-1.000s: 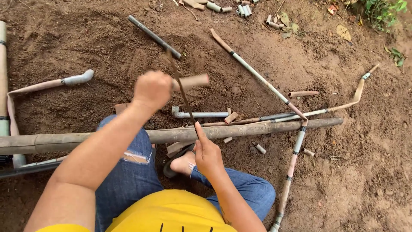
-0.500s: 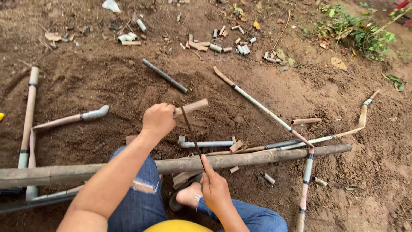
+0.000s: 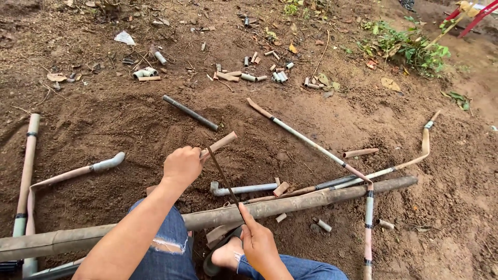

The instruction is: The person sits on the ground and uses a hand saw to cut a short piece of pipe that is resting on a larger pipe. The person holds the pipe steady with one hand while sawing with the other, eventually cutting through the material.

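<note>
My left hand (image 3: 181, 166) is closed around a short tan pipe piece (image 3: 222, 142) that sticks out up and to the right. A thin dark saw blade (image 3: 224, 179) runs from that piece down to my right hand (image 3: 258, 243), which pinches its lower end. The blade crosses over a long muddy pipe (image 3: 311, 199) lying across the soil in front of my knees. My sandalled foot (image 3: 224, 255) rests just under that long pipe, between my hands.
Bare brown soil all round. A grey elbow pipe (image 3: 244, 189) lies beyond the long pipe, a dark tube (image 3: 189, 112) farther off. Thin bent pipes (image 3: 306, 140) lie right, more pipes (image 3: 28, 171) left. Several short offcuts (image 3: 259, 75) are scattered at the back, weeds (image 3: 410, 49) far right.
My left hand has come down from a raised position with the tan piece. The blade stays between both hands. The view has tilted up, showing more ground beyond.
</note>
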